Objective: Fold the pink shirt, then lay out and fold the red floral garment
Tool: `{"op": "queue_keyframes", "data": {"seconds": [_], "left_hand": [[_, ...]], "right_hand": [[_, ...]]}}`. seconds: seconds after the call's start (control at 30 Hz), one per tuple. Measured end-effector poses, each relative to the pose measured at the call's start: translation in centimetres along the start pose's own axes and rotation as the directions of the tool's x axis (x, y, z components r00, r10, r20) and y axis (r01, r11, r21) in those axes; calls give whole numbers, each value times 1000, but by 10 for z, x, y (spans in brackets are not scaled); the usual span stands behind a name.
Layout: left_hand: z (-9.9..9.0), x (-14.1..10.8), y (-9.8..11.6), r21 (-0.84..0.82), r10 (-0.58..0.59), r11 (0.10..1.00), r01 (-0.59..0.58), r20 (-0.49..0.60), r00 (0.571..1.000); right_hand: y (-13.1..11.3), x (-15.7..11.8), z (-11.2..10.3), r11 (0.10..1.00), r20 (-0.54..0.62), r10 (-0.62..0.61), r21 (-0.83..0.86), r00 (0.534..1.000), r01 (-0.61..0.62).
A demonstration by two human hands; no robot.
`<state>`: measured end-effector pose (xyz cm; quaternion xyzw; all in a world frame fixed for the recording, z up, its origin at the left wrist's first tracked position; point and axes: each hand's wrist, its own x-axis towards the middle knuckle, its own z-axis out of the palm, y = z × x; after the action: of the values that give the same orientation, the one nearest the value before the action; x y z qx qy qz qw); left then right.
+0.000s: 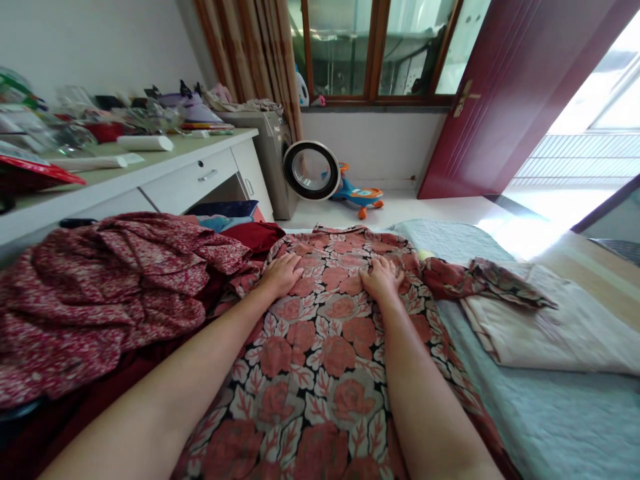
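The shirt (325, 373) lies spread, unfolded, collar (341, 229) by the bed's (565, 427) far edge; left hand (283, 275) and right hand (382, 277) rest on it, fingers (291, 259) loose.

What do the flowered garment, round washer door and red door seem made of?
Flowered garment: soft, matte fabric, since it creases and drapes; fibre unclear.
Round washer door: transparent, glossy centre suggests glass or plastic; smooth rim, probably plastic.
Red door: sheen suggests paint or coating; wood or metal unclear.
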<state>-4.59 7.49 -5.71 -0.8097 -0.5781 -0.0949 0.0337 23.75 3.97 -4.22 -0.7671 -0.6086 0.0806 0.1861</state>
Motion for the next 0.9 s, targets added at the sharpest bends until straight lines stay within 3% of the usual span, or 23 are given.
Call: {"op": "queue_keyframes", "data": {"seconds": [0.17, 0.33, 0.47, 0.6, 0.77, 0.9], "left_hand": [[-12, -5, -6, 43, -19, 999, 21, -51, 999], [-27, -28, 28, 53, 1, 999, 6, -129, 992], [-22, -59, 49, -51, 3, 999, -4, -26, 1000], [-15, -79, 43, -60, -74, 995, 78, 53, 996], [-14, -79, 35, -44, -84, 995, 86, 44, 995], [-16, -78, 37, -31, -66, 997, 67, 35, 997]], "right_hand": [[0, -3, 2, 996, -73, 85, -32, 994, -87], [-2, -5, 1, 996, -99, 72, -50, 992, -77], [-2, -6, 3, 996, -112, 70, -46, 991, -75], [-1, -1, 6, 996, -86, 90, -12, 992, -91], [11, 17, 0, 967, -29, 141, 220, 990, -131], [30, 25, -9, 927, 24, 115, 356, 993, -116]]}}
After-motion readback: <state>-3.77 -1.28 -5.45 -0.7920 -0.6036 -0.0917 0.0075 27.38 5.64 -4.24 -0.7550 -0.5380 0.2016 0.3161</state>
